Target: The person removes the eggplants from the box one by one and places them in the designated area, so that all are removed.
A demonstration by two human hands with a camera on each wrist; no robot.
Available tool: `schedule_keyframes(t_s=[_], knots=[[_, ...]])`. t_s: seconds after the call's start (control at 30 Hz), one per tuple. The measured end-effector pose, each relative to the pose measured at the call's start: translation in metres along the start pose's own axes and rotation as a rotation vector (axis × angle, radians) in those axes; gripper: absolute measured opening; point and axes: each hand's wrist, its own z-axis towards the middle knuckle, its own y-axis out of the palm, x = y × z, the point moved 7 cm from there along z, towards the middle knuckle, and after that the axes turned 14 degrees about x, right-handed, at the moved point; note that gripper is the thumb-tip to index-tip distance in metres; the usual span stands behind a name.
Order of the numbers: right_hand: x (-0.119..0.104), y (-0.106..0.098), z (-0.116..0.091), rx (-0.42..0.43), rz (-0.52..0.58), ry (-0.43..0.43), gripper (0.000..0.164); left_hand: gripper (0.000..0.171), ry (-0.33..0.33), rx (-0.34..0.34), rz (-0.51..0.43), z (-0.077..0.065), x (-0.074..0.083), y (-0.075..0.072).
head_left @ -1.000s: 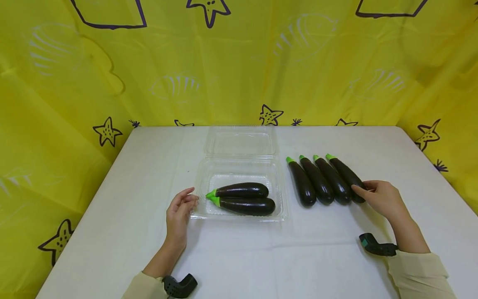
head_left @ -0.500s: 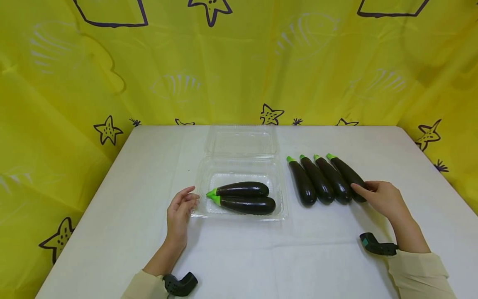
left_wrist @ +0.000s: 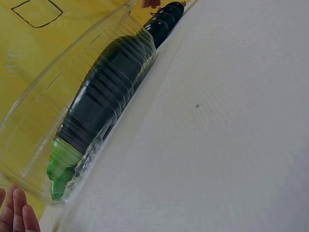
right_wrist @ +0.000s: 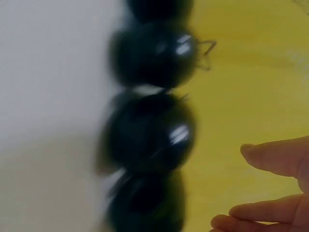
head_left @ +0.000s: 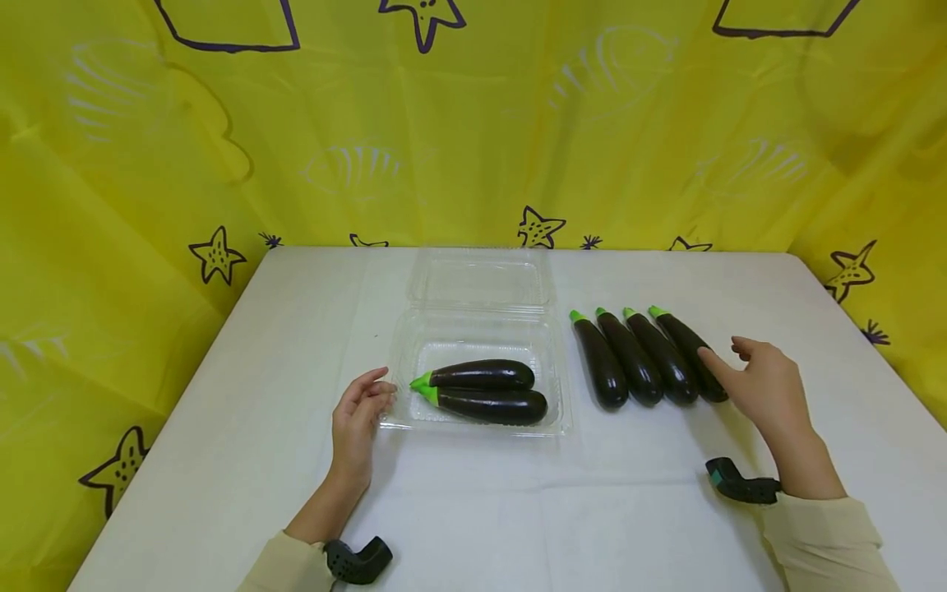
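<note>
Two dark eggplants with green stems, the nearer one (head_left: 491,407) and the farther one (head_left: 481,375), lie side by side in a clear plastic clamshell box (head_left: 555,353). My left hand (head_left: 357,423) is at the box's left edge, fingers loosely bent with the tips right at the rim. Right of the box, several more eggplants lie in a slanted row. Over the rightmost eggplant (head_left: 684,341) hovers my right hand (head_left: 769,386), its thumb and fingers spread with nothing between them. The right wrist view shows the thumb (right_wrist: 275,157) apart from the other fingers.
The box's lid (head_left: 481,279) lies folded back, open, toward the far table edge. A white cloth covers the table (head_left: 473,526). Yellow curtains (head_left: 473,123) with sea-creature drawings hang behind and at both sides. Each wrist carries a black camera, such as the right one (head_left: 740,483).
My right hand has let go of the rightmost eggplant and risen slightly, its fingers spreading. The left hand and the eggplants stay in place.
</note>
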Motion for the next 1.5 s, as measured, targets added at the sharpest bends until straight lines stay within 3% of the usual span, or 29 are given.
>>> schedule_keyframes(t_s=[0.2, 0.53, 1.0, 1.5], knots=[[-0.033, -0.009, 0.000, 0.019, 0.067, -0.040, 0.069, 0.036, 0.000, 0.003, 0.004, 0.000, 0.000, 0.000], [-0.075, 0.001, -0.012, -0.005, 0.152, -0.153, 0.063, 0.032, 0.017, -0.009, 0.004, -0.002, 0.003, 0.001], [-0.118, 0.018, -0.026, -0.060, 0.206, -0.242, 0.057, 0.033, 0.016, -0.006, 0.016, -0.002, 0.004, 0.002], [-0.156, 0.046, -0.038, -0.033, 0.304, -0.356, 0.046, 0.035, 0.007, 0.005, 0.024, -0.001, 0.003, 0.001]])
